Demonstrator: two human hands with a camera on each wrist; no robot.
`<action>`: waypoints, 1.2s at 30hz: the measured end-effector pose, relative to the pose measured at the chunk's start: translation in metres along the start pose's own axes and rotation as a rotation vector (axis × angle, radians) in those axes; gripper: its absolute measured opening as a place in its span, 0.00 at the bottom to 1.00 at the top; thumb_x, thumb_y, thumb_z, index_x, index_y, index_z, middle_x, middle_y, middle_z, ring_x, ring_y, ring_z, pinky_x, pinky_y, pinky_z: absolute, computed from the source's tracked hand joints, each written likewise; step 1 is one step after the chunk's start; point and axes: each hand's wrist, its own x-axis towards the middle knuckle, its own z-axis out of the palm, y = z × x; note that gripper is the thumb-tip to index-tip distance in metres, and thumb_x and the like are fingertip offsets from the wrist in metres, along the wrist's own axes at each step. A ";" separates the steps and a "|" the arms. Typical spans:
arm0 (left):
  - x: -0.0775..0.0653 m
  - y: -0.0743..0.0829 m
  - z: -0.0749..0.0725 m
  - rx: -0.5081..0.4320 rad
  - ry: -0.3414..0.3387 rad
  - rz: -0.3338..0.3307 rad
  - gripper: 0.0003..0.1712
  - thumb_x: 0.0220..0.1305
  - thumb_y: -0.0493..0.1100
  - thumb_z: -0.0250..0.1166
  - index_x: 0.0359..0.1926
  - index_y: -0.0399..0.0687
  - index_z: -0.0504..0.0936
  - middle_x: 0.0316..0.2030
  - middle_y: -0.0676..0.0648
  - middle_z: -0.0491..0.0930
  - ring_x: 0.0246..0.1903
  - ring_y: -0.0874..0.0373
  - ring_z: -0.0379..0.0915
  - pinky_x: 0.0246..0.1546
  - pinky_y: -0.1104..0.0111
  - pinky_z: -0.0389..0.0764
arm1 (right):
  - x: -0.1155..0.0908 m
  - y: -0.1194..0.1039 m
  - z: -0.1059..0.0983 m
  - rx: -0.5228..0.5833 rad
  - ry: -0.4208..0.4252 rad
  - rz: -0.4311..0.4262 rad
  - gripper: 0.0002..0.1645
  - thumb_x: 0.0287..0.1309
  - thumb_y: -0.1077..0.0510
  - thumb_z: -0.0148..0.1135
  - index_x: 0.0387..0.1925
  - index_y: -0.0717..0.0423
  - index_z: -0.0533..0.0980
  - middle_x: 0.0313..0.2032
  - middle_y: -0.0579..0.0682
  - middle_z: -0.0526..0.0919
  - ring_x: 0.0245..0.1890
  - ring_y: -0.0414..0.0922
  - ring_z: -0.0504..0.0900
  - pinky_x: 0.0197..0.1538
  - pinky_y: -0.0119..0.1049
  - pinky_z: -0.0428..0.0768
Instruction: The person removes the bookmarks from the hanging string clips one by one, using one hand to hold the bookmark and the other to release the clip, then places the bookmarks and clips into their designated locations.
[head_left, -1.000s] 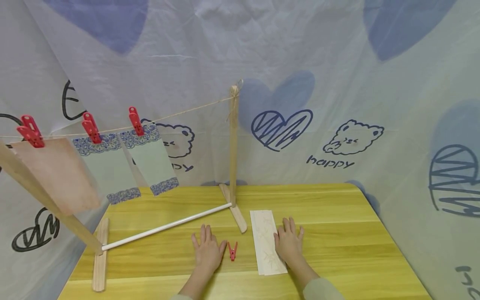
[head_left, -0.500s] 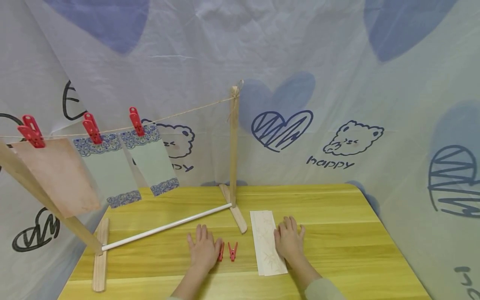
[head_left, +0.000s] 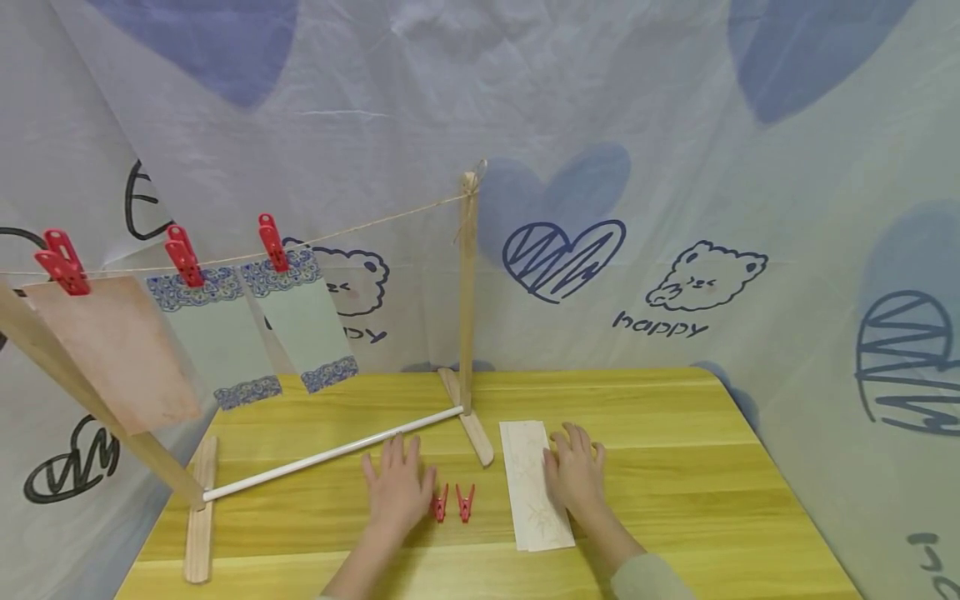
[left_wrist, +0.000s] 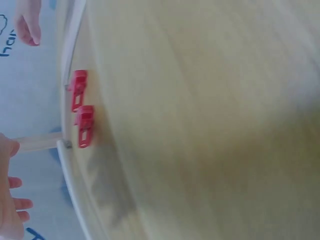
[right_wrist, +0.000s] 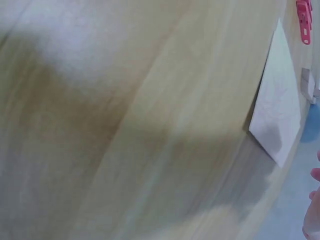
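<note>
Wood-grain tabletop (head_left: 697, 500): left hand (head_left: 397, 490), fingers spread, has drawn clear of 2 red clips (head_left: 466, 505), paired beside it, presumably placed; right hand (head_left: 577, 475), fingers loosely parted, at paper strips (head_left: 527, 492).

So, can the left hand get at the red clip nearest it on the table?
Probably yes: the left hand holds nothing and is right beside the nearer red clip, and nothing visible stands between them. The other red clip lies beyond it.
</note>
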 end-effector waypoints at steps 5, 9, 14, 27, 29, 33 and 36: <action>0.006 0.001 -0.018 -0.001 0.130 0.050 0.32 0.59 0.54 0.57 0.59 0.39 0.65 0.59 0.34 0.62 0.61 0.40 0.54 0.57 0.38 0.45 | 0.005 -0.005 -0.004 0.025 0.054 -0.043 0.15 0.55 0.53 0.60 0.41 0.57 0.76 0.53 0.59 0.71 0.56 0.56 0.66 0.52 0.58 0.60; 0.009 0.003 -0.035 -0.023 0.194 0.066 0.31 0.59 0.54 0.56 0.58 0.39 0.66 0.58 0.34 0.64 0.59 0.40 0.56 0.57 0.39 0.45 | 0.009 -0.010 -0.007 0.040 0.066 -0.069 0.15 0.55 0.53 0.60 0.42 0.57 0.76 0.53 0.60 0.71 0.55 0.55 0.67 0.52 0.58 0.60; 0.013 0.004 -0.055 -0.022 0.232 0.069 0.31 0.60 0.54 0.55 0.57 0.38 0.66 0.58 0.34 0.63 0.59 0.41 0.56 0.57 0.40 0.44 | 0.015 -0.016 -0.012 0.053 0.056 -0.082 0.14 0.56 0.53 0.59 0.43 0.56 0.75 0.53 0.59 0.71 0.55 0.55 0.67 0.52 0.58 0.59; 0.025 0.003 -0.103 -0.059 0.359 0.089 0.31 0.60 0.54 0.55 0.57 0.37 0.63 0.59 0.33 0.60 0.59 0.39 0.52 0.56 0.40 0.45 | 0.033 -0.039 -0.027 0.089 0.028 -0.110 0.15 0.58 0.54 0.58 0.44 0.57 0.75 0.55 0.57 0.70 0.56 0.53 0.66 0.53 0.56 0.58; 0.026 0.003 -0.110 -0.063 0.370 0.091 0.32 0.60 0.54 0.54 0.57 0.37 0.63 0.60 0.34 0.59 0.60 0.40 0.52 0.56 0.40 0.45 | 0.035 -0.042 -0.028 0.093 0.026 -0.117 0.15 0.57 0.54 0.58 0.45 0.57 0.75 0.55 0.58 0.70 0.56 0.53 0.66 0.53 0.55 0.58; 0.029 0.004 -0.123 -0.066 0.412 0.097 0.31 0.60 0.54 0.54 0.57 0.37 0.62 0.60 0.35 0.58 0.60 0.40 0.51 0.56 0.40 0.43 | 0.042 -0.049 -0.031 0.105 0.024 -0.123 0.15 0.57 0.54 0.59 0.45 0.56 0.74 0.56 0.57 0.69 0.57 0.53 0.66 0.54 0.56 0.57; 0.032 0.004 -0.133 -0.064 0.452 0.101 0.31 0.60 0.53 0.54 0.57 0.38 0.62 0.60 0.35 0.58 0.59 0.39 0.51 0.56 0.40 0.42 | 0.047 -0.055 -0.033 0.120 0.035 -0.134 0.16 0.56 0.55 0.59 0.46 0.56 0.74 0.57 0.58 0.69 0.57 0.53 0.66 0.55 0.56 0.58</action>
